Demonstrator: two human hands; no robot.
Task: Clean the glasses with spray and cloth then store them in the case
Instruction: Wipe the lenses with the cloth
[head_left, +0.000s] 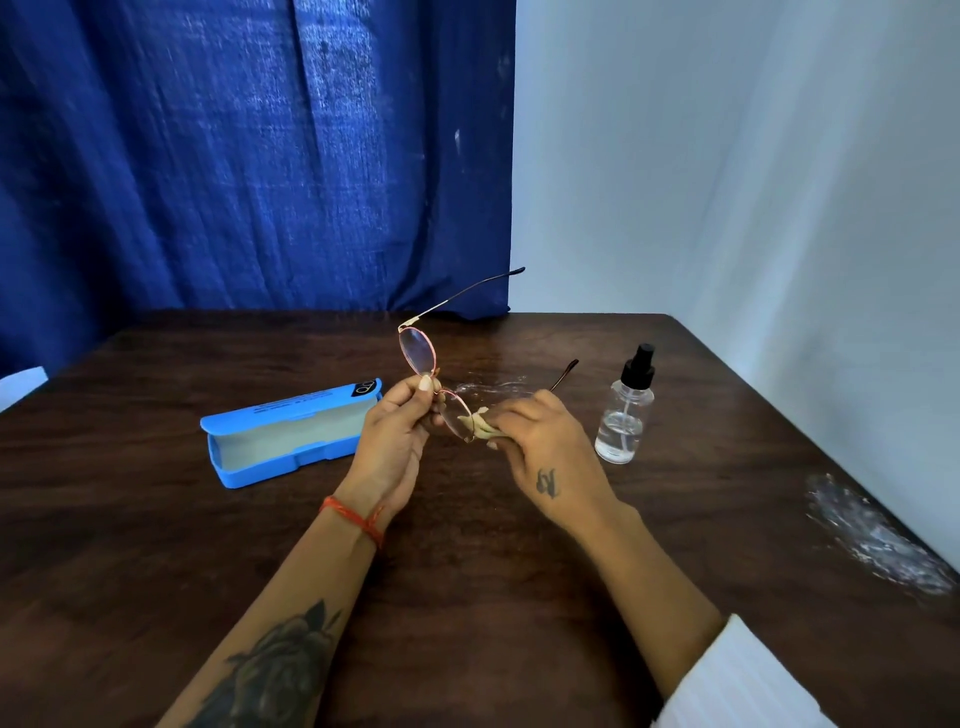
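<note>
A dark wooden table (467, 597) fills the near half of the scene, with a blue curtain (234, 156) hanging behind its far left and a pale wall (727, 182) at the far right. On the left of the table lies the blue glasses case (288, 434), its lid swung open toward the far side; the pale grey lining shows and nothing lies in it. On the right stands the clear spray bottle (626, 410), upright, black pump top on, with clear liquid filling roughly the lower part. A patch of crinkled clear plastic (878, 540) sits near the table's right edge.

Between case and bottle, lifted above the table, are the glasses (434, 384), thin pink-rimmed, temples unfolded and pointing far and right. The left hand (397, 436), a red thread at its wrist, pinches the frame at the bridge between thumb and curled fingers. The right hand (540, 441) has its fingers curled round a small pale cloth (480, 423), pressing it onto the nearer lens, just right of the left hand's grip.
</note>
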